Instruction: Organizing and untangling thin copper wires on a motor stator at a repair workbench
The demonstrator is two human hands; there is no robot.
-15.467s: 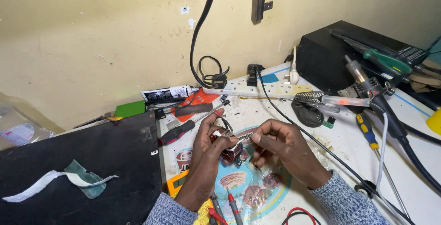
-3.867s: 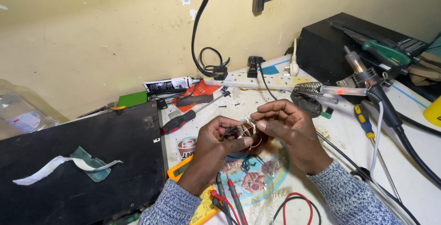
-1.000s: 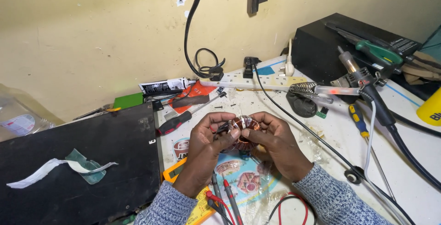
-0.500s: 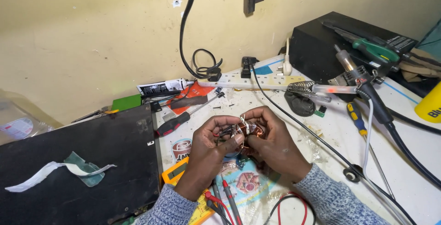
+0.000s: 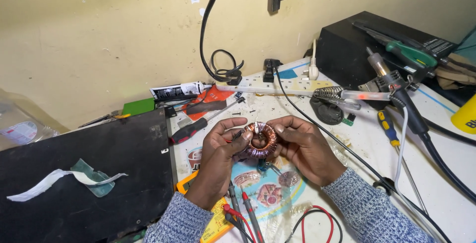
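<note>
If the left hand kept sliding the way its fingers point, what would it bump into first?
Probably the copper wire ring: the left hand points up and to the right, its fingers already on the ring. Right behind it is the right hand.

electronics workshop: soldering iron point(image 5: 377, 82), multimeter point(image 5: 210, 218)

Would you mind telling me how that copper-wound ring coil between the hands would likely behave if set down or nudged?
The ring coil is round, so on edge it would probably roll. Its dense copper winding suggests it is fairly heavy for its size and stiff. Both the left hand and right hand pinch it, and its thin wire ends look easily bent.
</note>
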